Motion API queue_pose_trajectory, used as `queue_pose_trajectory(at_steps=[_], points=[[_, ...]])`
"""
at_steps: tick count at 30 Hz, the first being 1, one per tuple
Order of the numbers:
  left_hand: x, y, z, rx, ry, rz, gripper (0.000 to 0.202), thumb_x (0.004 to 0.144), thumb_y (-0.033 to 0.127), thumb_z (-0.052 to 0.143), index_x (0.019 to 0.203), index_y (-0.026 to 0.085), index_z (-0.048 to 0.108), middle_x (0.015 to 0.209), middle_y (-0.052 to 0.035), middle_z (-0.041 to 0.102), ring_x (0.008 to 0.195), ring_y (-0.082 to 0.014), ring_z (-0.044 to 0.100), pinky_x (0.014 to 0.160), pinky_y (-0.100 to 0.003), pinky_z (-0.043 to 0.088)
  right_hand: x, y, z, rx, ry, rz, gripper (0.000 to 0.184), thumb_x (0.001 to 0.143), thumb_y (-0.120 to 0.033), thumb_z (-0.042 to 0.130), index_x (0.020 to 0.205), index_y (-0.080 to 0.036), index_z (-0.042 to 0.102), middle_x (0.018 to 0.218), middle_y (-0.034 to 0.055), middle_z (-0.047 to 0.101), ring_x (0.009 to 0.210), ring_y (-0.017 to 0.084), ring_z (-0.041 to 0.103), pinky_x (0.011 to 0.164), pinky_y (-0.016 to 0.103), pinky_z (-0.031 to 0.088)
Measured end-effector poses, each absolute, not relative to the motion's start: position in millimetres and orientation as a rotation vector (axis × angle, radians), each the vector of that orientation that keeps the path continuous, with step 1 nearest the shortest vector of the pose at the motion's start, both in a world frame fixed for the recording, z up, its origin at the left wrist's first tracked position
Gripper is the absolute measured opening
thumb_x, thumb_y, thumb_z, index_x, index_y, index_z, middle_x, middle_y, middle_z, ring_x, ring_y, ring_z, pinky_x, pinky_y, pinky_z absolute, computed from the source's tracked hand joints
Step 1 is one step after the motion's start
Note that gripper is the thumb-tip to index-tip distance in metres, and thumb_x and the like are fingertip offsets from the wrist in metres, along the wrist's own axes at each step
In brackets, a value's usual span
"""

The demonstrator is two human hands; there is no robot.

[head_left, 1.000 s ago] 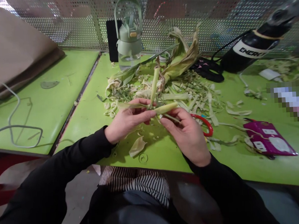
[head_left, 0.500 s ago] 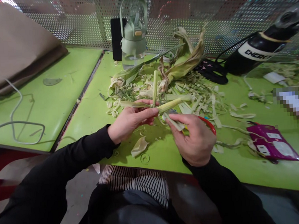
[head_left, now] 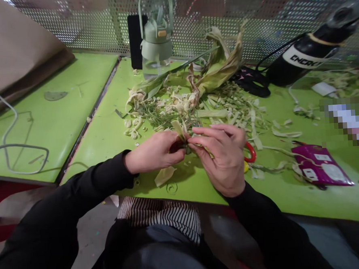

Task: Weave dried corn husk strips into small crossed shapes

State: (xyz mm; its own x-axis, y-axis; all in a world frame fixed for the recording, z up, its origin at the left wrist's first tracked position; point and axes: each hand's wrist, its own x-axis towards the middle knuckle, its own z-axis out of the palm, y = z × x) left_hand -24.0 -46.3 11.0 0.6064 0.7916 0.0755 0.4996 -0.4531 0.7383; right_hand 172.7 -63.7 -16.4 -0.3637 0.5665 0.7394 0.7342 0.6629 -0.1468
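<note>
My left hand is closed around a pale green corn husk strip, whose end pokes up above the fingers. The fingertips of my right hand meet the left ones and pinch the same husk piece; most of it is hidden between the hands. Just beyond my right hand, a red handle loop, seemingly of scissors, shows on the table, partly covered by the hand. A loose piece of corn husk lies below my left hand. Husk scraps are heaped behind both hands.
Whole dried husks lie at the back of the green table. Behind them stand a green water bottle and a dark phone. A black bottle leans at right, near a purple packet. A white cable runs at left.
My hands have come together, and the longer husk strips that stuck out between them are now mostly hidden. The husk piece in my right fingers no longer shows separately. The view has shifted slightly.
</note>
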Motion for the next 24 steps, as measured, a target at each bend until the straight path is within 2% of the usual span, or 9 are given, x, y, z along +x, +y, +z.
queue_pose_trajectory(at_steps=[3,7,10,13,17,19,22,24], points=[[-25.1,-48.6,13.3,2.136,1.034,0.481,0.009,0.082,0.019,0.051,0.081,0.014,0.059,0.064,0.0033,0.05,0.057,-0.009,0.043,0.056,-0.025,0.033,170.4,-65.4,-17.1,-1.05,-2.06,-0.236,0.006,0.091,-0.024,0.069,0.097,-0.025,0.068,0.084,-0.0012,0.075,0.094,0.022,0.063,0.087,0.04,0.042],[-22.8,-53.3,9.9,2.0,1.021,0.527,0.015,0.084,0.028,0.055,0.085,0.013,0.059,0.064,0.0038,0.048,0.056,-0.0089,0.041,0.054,-0.025,0.03,169.1,-67.0,-15.0,-1.037,-2.058,-0.307,0.003,0.093,-0.024,0.067,0.095,-0.025,0.067,0.074,-0.0022,0.071,0.082,0.02,0.061,0.084,0.039,0.039],[-21.1,-52.9,5.0,1.849,0.935,0.618,0.025,0.089,0.038,0.055,0.09,0.013,0.059,0.067,0.003,0.05,0.06,-0.0094,0.043,0.056,-0.024,0.034,171.8,-65.3,-11.9,-1.01,-2.057,-0.299,0.007,0.092,-0.025,0.067,0.099,-0.025,0.067,0.074,-0.001,0.07,0.08,0.021,0.061,0.083,0.04,0.039],[-21.9,-48.7,3.1,1.729,0.923,0.699,0.022,0.089,0.036,0.057,0.087,0.014,0.057,0.069,0.0034,0.048,0.061,-0.0089,0.043,0.056,-0.023,0.035,177.8,-61.5,-7.6,-1.051,-2.08,-0.169,0.019,0.092,-0.032,0.067,0.109,-0.024,0.067,0.076,0.0018,0.069,0.08,0.023,0.062,0.08,0.041,0.041],[-23.9,-43.9,4.9,1.693,1.036,0.726,0.025,0.086,0.032,0.06,0.071,0.017,0.047,0.063,0.0059,0.041,0.057,-0.0072,0.038,0.053,-0.023,0.031,182.8,-60.1,-3.2,-1.025,-2.119,-0.016,0.007,0.089,-0.031,0.071,0.088,-0.024,0.069,0.076,0.0023,0.071,0.08,0.023,0.062,0.076,0.041,0.046],[-23.3,-43.8,5.0,1.719,1.077,0.703,0.028,0.084,0.03,0.061,0.066,0.018,0.043,0.061,0.0065,0.039,0.056,-0.0066,0.035,0.052,-0.022,0.029,182.1,-62.4,-2.6,-0.993,-2.074,0.157,0.008,0.087,-0.028,0.072,0.082,-0.024,0.068,0.076,0.0015,0.071,0.079,0.021,0.063,0.076,0.039,0.049],[-20.4,-46.5,3.7,1.778,1.078,0.627,0.023,0.082,0.027,0.061,0.068,0.018,0.046,0.059,0.0067,0.041,0.054,-0.0065,0.036,0.051,-0.022,0.028,179.3,-65.9,-2.7,-0.995,-1.994,0.51,0.006,0.087,-0.029,0.072,0.09,-0.024,0.07,0.086,0.0022,0.071,0.083,0.019,0.065,0.076,0.036,0.054],[-18.1,-48.9,3.4,1.824,1.076,0.547,0.025,0.081,0.025,0.062,0.064,0.018,0.045,0.054,0.0073,0.039,0.051,-0.0061,0.034,0.049,-0.023,0.025,177.6,-66.3,-2.5,-0.989,-2.018,0.604,0.013,0.089,-0.03,0.07,0.1,-0.024,0.071,0.093,0.0036,0.071,0.089,0.02,0.066,0.08,0.037,0.055]])
